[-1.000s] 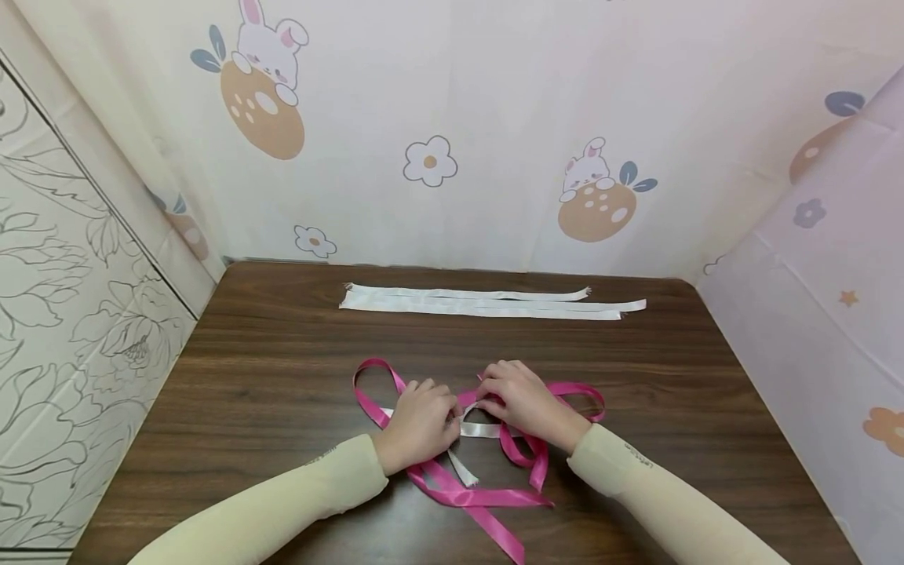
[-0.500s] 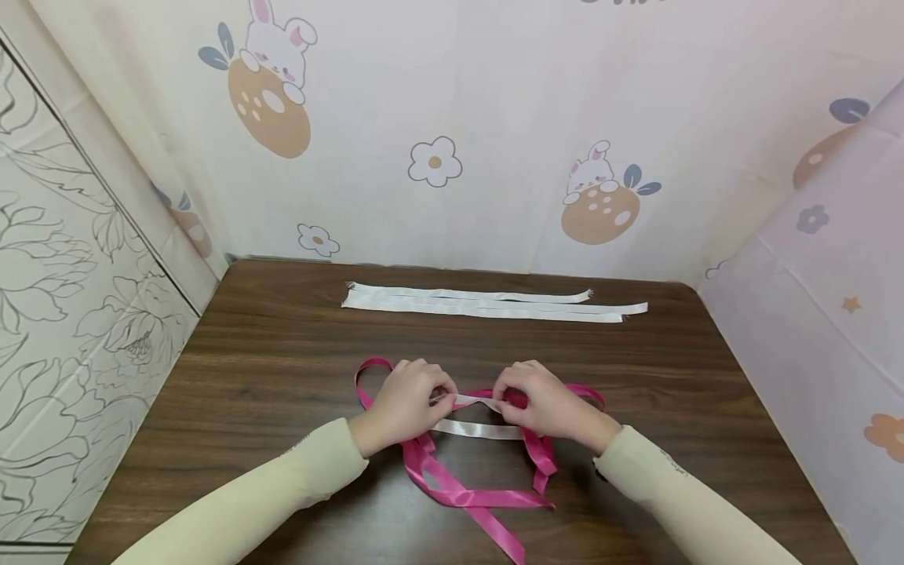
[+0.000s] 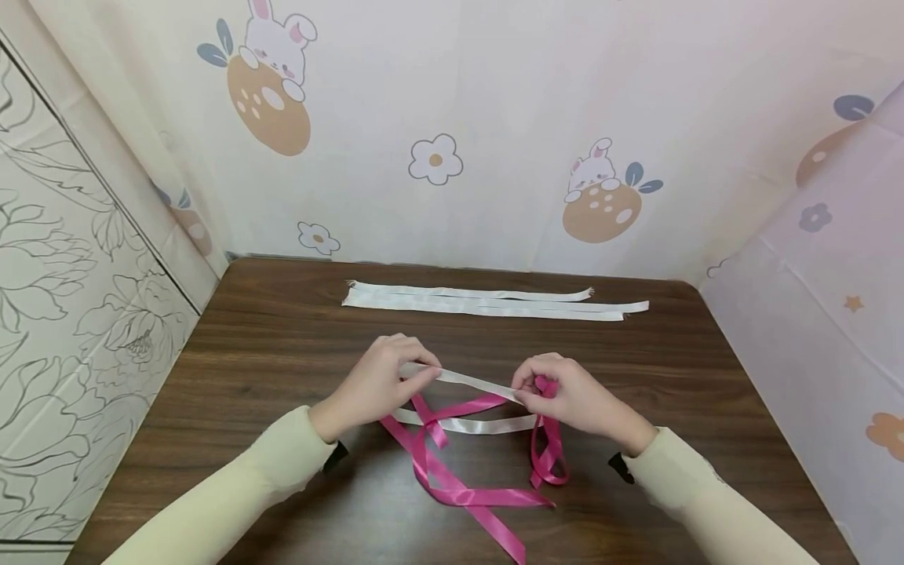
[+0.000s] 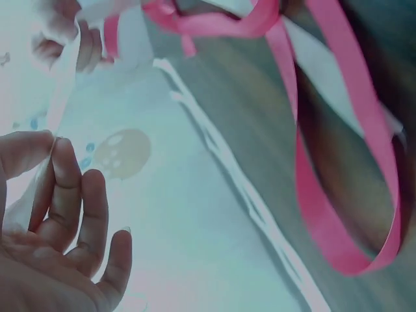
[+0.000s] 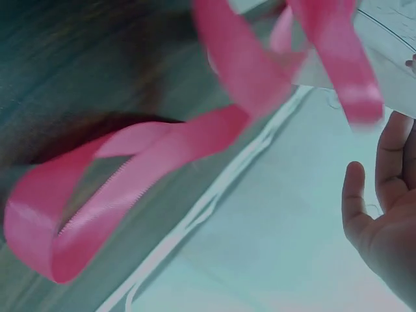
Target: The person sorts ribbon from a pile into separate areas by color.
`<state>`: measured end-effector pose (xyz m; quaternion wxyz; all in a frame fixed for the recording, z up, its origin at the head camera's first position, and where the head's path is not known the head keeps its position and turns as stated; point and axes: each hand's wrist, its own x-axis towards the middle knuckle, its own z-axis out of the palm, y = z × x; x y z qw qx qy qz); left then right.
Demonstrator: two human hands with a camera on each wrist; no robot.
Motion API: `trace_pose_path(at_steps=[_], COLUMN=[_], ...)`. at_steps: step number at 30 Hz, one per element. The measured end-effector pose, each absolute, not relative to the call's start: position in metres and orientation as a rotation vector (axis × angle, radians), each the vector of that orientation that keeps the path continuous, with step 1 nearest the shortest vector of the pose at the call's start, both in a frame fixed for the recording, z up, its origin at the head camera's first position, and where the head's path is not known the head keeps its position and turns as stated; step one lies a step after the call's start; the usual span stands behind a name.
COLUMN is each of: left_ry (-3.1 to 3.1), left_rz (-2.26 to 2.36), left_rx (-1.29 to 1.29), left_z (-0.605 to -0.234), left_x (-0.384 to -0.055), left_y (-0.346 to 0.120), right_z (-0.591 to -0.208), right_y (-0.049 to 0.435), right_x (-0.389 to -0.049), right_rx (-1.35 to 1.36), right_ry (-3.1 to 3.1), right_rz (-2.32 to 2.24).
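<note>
A white satin ribbon (image 3: 475, 382) stretches taut between my two hands, raised over the table. My left hand (image 3: 387, 378) pinches it between thumb and index finger; the other fingers (image 4: 94, 201) stay loosely bent. At the opposite end, my right hand (image 3: 568, 392) pinches the same ribbon, and a pink ribbon (image 3: 547, 451) hangs in a loop beneath that hand. Below lies a second white strip (image 3: 483, 427), crossed by pink ribbon (image 3: 462, 497) with long tails toward the front. In the right wrist view, pink loops (image 5: 156, 149) dangle beside the hand, whose fingertips are partly out of frame.
Several white ribbon strips (image 3: 480, 304) with frayed ends lie side by side along the back of the dark wooden table (image 3: 268, 361). A printed curtain (image 3: 494, 204) hangs behind, and a floral panel (image 3: 85, 329) borders the left side.
My hands have moved apart, drawing the white ribbon out straight between them. The left hand has risen up and leftward, the right hand has shifted right, and the pink loops have loosened and shifted.
</note>
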<state>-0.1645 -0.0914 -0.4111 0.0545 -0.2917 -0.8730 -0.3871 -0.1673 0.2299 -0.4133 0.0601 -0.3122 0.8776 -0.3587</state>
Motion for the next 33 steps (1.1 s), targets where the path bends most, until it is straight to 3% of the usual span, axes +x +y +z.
trace_pose_path(at_steps=[22, 33], left_ry=[-2.573, -2.541], left_rz=[-1.289, -1.223], left_rx=[-0.659, -0.525], left_z=[-0.386, -0.38], left_x=[-0.174, -0.183], left_y=[-0.141, -0.171], right_z=[-0.379, -0.36], right_y=[0.252, 0.276], right_x=[-0.156, -0.153], right_rx=[-1.04, -0.901], right_ry=[2.57, 2.759], right_rz=[-1.176, -1.043])
